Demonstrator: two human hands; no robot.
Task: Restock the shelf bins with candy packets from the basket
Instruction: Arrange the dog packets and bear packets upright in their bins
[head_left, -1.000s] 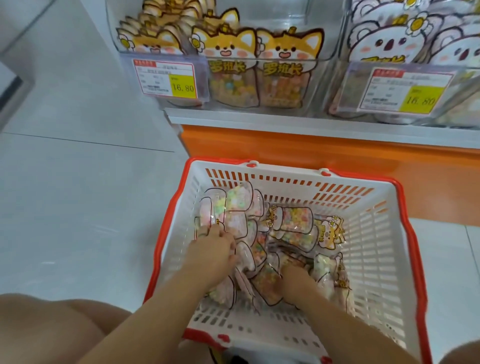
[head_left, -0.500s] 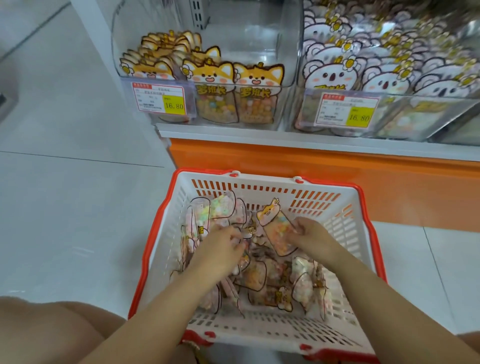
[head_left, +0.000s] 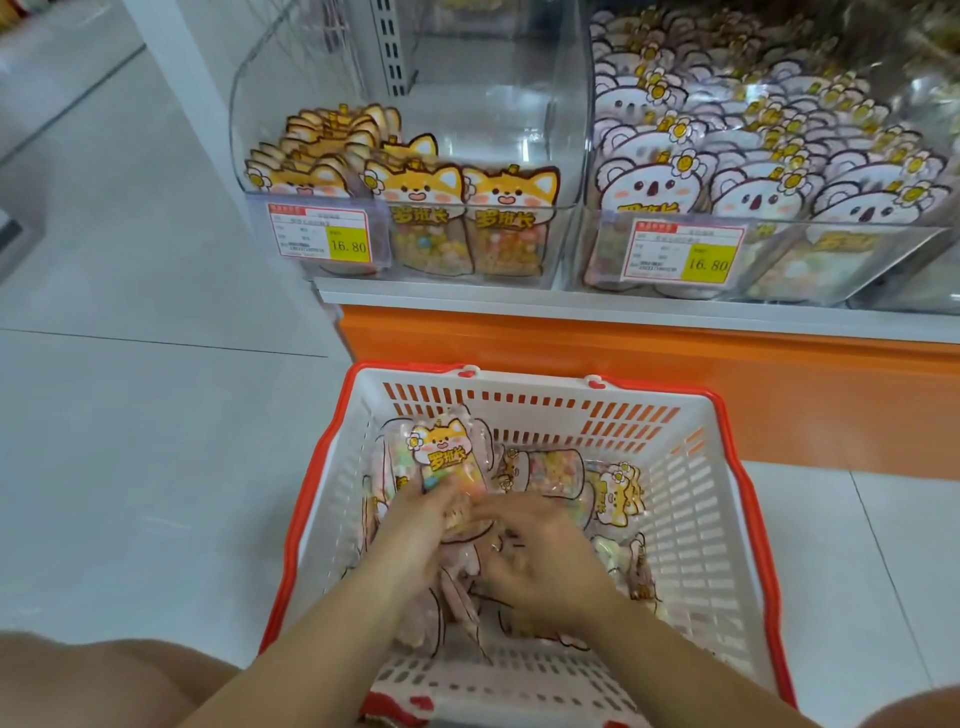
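Note:
A white basket (head_left: 691, 499) with a red rim sits on the floor below the shelf, holding several fox-printed candy packets. My left hand (head_left: 415, 530) grips an upright fox candy packet (head_left: 444, 457) at its lower end, along with other packets pressed behind it. My right hand (head_left: 545, 556) is beside the left hand, fingers curled on the bottom of the same bunch. More loose packets (head_left: 615, 491) lie at the basket's right. Above, the clear left bin (head_left: 519, 104) holds fox packets at its front and left, with room behind.
A second clear bin (head_left: 779, 171) on the right is packed with koala-printed packets. Price tags reading 16.80 (head_left: 324, 236) hang on both bin fronts. An orange shelf base (head_left: 675, 374) runs behind the basket. Pale tiled floor (head_left: 130, 415) lies to the left. My knee shows at bottom left.
My right hand has brought a fox packet from the basket's middle over to my left hand, and both hands now hold the bunch together. The view has tilted up toward the bins.

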